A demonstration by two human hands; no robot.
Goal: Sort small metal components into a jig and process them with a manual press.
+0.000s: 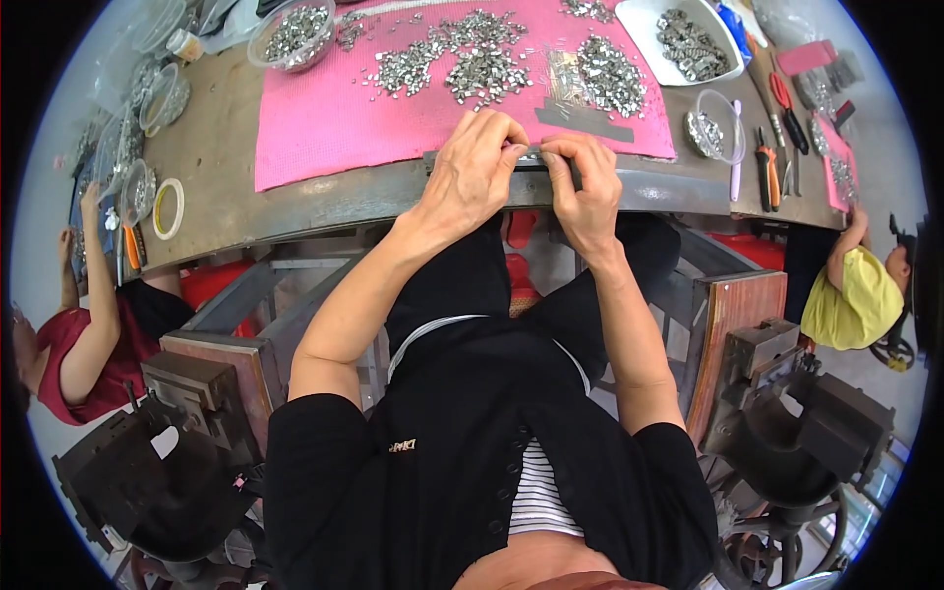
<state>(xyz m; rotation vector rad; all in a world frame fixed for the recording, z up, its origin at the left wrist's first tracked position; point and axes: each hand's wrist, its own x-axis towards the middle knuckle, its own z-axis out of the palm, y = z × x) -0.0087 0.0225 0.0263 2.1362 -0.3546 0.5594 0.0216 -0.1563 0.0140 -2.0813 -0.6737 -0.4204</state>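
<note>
My left hand (465, 175) and my right hand (588, 193) meet at the front edge of the workbench, just over a narrow dark metal bar (532, 159). Thumb and fingers of each hand are pinched together, and what they hold is too small and too covered to make out. Right beyond them, on a pink mat (310, 128), lie heaps of small shiny metal pieces (487, 79). Another heap of metal pieces (610, 79) sits to the right, beside a bunch of thin pins (563, 77). A flat grey strip (586, 122) rests in front of the pins.
Far left stands a clear bowl (258, 51) of metal parts; far right, a white tray (639, 39). A clear cup (736, 123), purple pen (737, 162), orange-handled pliers (773, 185) and red-handled pliers (780, 91) lie right. Co-workers (84, 359) (854, 300) sit at both sides.
</note>
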